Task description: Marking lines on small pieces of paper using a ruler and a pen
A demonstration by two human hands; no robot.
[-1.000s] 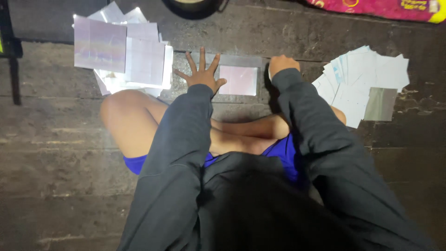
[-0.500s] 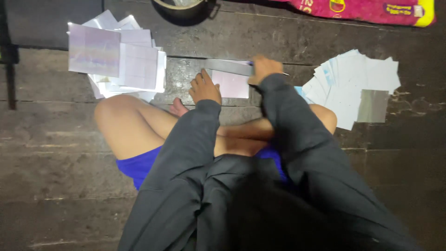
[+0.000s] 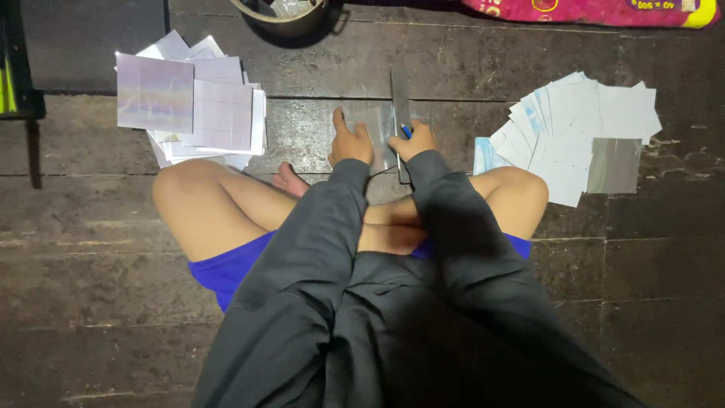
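Observation:
I sit cross-legged on a dark plank floor. My left hand [image 3: 351, 141] presses down on a shiny silver sheet [image 3: 380, 125] lying in front of my legs. My right hand [image 3: 414, 140] grips a long grey flat strip [image 3: 399, 92], like a ruler or blade, which lies along the sheet's right side and points away from me. A small blue piece [image 3: 406, 131] shows at my right fingers; I cannot tell what it is. Both forearms are in dark grey sleeves.
A stack of shiny, iridescent square sheets [image 3: 192, 102] lies to the left. A fanned pile of white and silver sheets [image 3: 574, 125] lies to the right. A metal pot [image 3: 283, 15] and a pink-red package [image 3: 596, 9] sit at the far edge.
My left hand went from spread flat to holding the sheet's left side. My right hand picked up the grey strip, held it crosswise, then turned it lengthwise along the sheet.

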